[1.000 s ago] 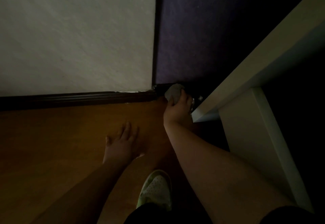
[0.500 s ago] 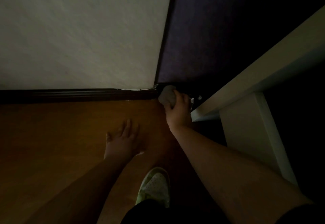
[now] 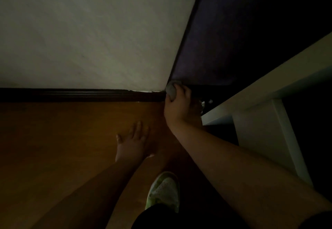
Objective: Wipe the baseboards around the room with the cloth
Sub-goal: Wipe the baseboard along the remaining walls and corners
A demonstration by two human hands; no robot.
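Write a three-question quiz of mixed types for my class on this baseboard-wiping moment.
1. True or false: the left hand lies flat on the wooden floor.
2. The right hand grips the cloth at: A) the room corner where the baseboard ends, B) the shoe, C) the white furniture.
3. Fill in: the wall above the long baseboard is ____ in colour.

Key: 1 true; 2 A; 3 white.

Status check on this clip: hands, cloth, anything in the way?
Right hand grips grey cloth, pressed at the baseboard corner. Left hand flat on wooden floor. White furniture crowds the right side.
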